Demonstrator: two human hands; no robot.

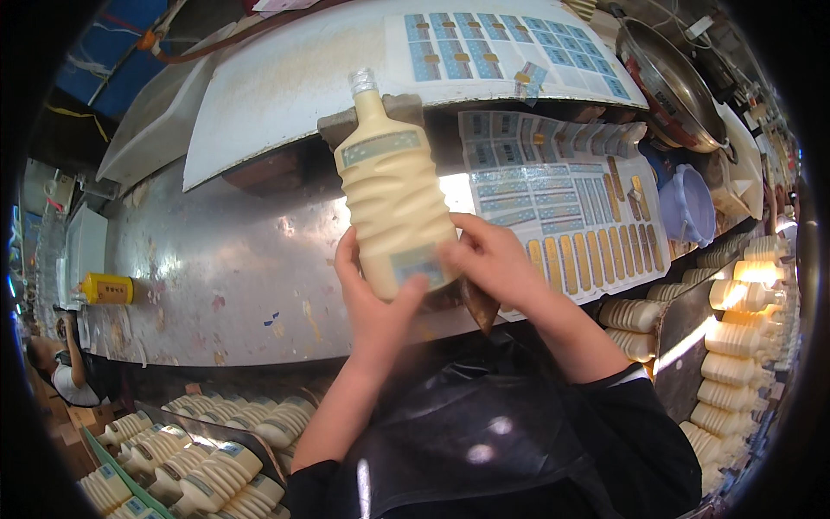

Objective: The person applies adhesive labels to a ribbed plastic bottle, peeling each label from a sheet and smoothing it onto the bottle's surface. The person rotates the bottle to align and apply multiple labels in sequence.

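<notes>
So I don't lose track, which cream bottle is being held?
The bottle over the grey block, between the left hand and right hand; other bottles sit massed lower left and right.

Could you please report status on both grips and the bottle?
Left grip and right grip holding cream wavy-sided bottle near its base. Bottle neck over gray block. Label sheet off to the right, not covering bottle.

Bottle (pixel 393 195) looked smooth, slightly glossy. Left of it, tabletop (pixel 216 268) was shiny, stained metal. Right, label sheet (pixel 562 227) looked glossy, papery.
</notes>
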